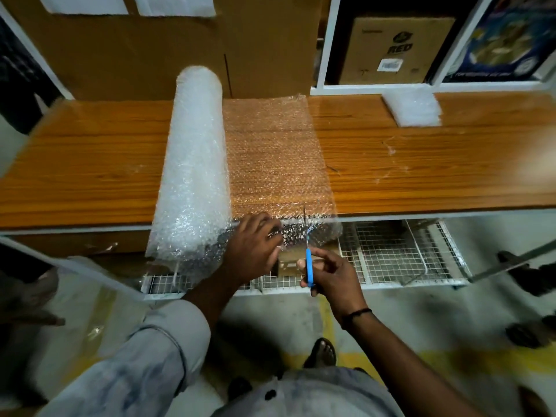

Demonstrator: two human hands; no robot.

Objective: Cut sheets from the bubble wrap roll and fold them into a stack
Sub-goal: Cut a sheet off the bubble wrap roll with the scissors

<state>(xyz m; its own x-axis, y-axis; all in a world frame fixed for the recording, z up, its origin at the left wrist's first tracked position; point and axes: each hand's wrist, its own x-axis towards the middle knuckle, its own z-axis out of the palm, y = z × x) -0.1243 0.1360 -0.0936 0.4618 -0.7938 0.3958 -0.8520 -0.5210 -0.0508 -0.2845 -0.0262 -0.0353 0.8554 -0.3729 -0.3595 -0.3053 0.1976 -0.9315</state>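
Bubble wrap roll (pixel 194 164): lies front to back across the wooden table (pixel 90 164), near end overhanging the edge. Loose sheet (pixel 273 152): unrolled to the roll's right, flat on the table, not yet cut free. Left hand (pixel 252 248): on the sheet's near edge beside the roll; pressing or pinching, cannot tell. Right hand (pixel 331 278): fingers curled round blue-handled scissors (pixel 309 263), blades at the sheet's near edge, cut seemingly just starting. Stack (pixel 412 108): folded sheets, far right of table, well apart. Status, by judgement: some sheets done; this one left to cut through, fold and add to the stack
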